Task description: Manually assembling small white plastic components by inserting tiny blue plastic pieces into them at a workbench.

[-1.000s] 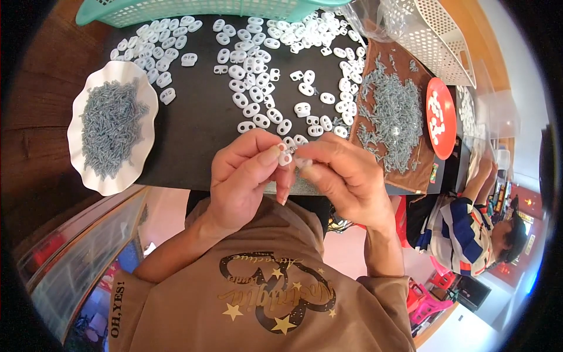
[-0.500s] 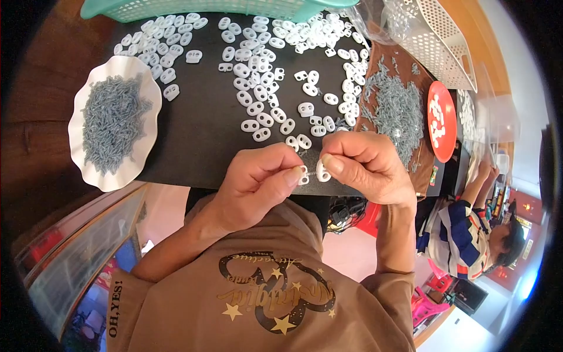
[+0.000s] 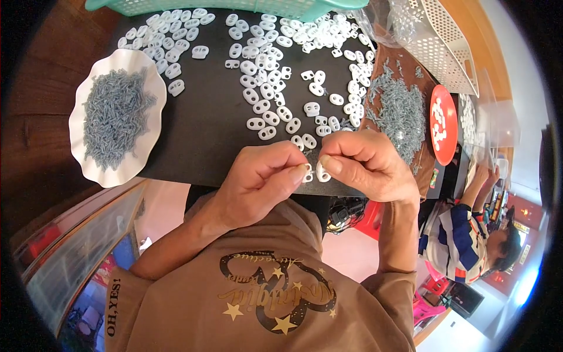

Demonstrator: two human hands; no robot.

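Observation:
Above the near edge of a dark table, my left hand (image 3: 264,185) pinches a small white plastic cord-lock piece (image 3: 308,173) between thumb and forefinger. Opposite it, my right hand (image 3: 372,167) grips an oval white cord-lock shell (image 3: 321,171) with thumb and bent forefinger. The two pieces face each other almost touching, and fingers cover part of both. Just beyond my hands, several white two-holed cord locks (image 3: 270,118) lie scattered, some with an inner piece sticking out. To the left, a wavy-rimmed white plate (image 3: 76,126) holds a heap of small grey springs (image 3: 114,114).
More grey springs (image 3: 402,114) lie on a brown cloth (image 3: 387,58) at the right. Beside them is a red plate (image 3: 449,111) with small white pieces. A green basket (image 3: 258,7) and a white perforated basket (image 3: 448,38) stand behind. Another person (image 3: 463,234) works at far right.
My hands have drawn the two white pieces closer, and the spring that showed between them is now out of sight. The whole view has shifted slightly.

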